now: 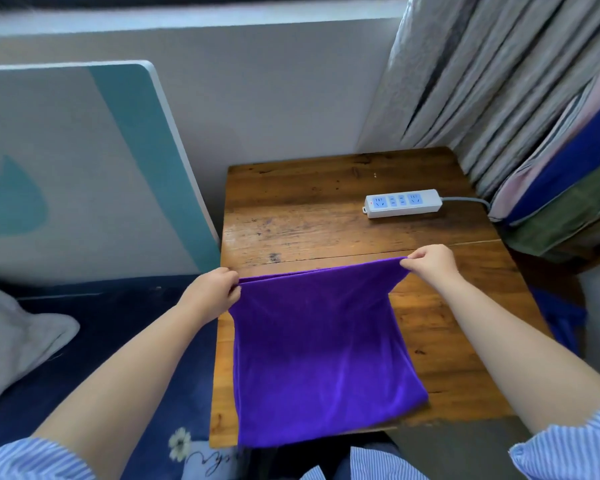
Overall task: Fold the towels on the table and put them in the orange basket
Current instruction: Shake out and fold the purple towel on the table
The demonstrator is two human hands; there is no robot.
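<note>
A purple towel (pixel 319 348) hangs doubled over the near half of a small wooden table (pixel 326 209). Its lower end drapes to the table's front edge. My left hand (pixel 212 292) pinches the towel's upper left corner, where two layers show. My right hand (pixel 432 263) pinches the upper right corner. Both hands hold the top edge taut a little above the wood. No orange basket is in view.
A white power strip (pixel 403 203) with a grey cable lies on the far right of the table. Curtains (pixel 482 81) and stacked folded fabrics (pixel 568 188) stand to the right. A teal and white board (pixel 84 168) leans against the wall on the left, above a dark blue bed cover (pixel 125 341).
</note>
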